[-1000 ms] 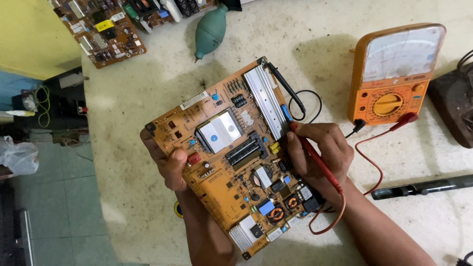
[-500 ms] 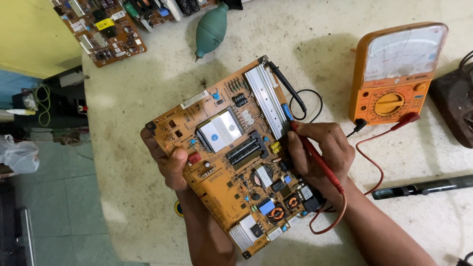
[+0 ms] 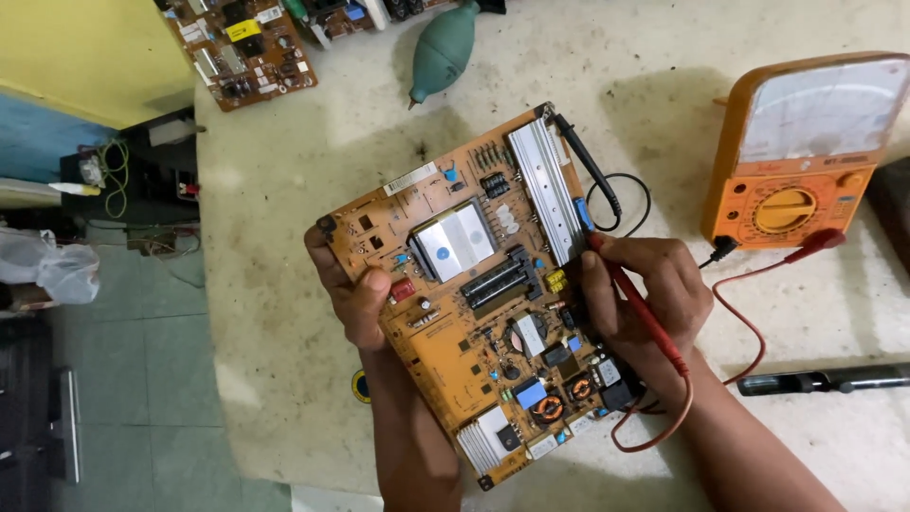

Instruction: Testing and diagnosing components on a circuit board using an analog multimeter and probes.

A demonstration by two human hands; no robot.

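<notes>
- While the orange circuit board [image 3: 474, 303] sits tilted over the bench [image 3: 313, 161], the left hand [image 3: 353, 294] grips its left edge, thumb lying on top near a small red part; the fingers under the board are hidden.
- At the board's right edge, the right hand [image 3: 645, 294] is closed around a red probe [image 3: 640, 308], held like a pen; its tip is covered by the fingers, so I cannot tell which spot it touches.
- A black probe [image 3: 588, 166] lies along the board's upper right edge beside the silver heatsink [image 3: 545, 194]; its cable loops behind the right hand.
- Well to the right stands an orange analog meter [image 3: 806, 152], its far side cut off by the frame; the red lead [image 3: 749, 327] runs from it and curls under the wrist.
- Near the top edge lie a second board [image 3: 242, 47], partly cropped, and a green rubber blower [image 3: 441, 52].
- A dark cylindrical tool [image 3: 825, 381] lies at right, its end out of view.
</notes>
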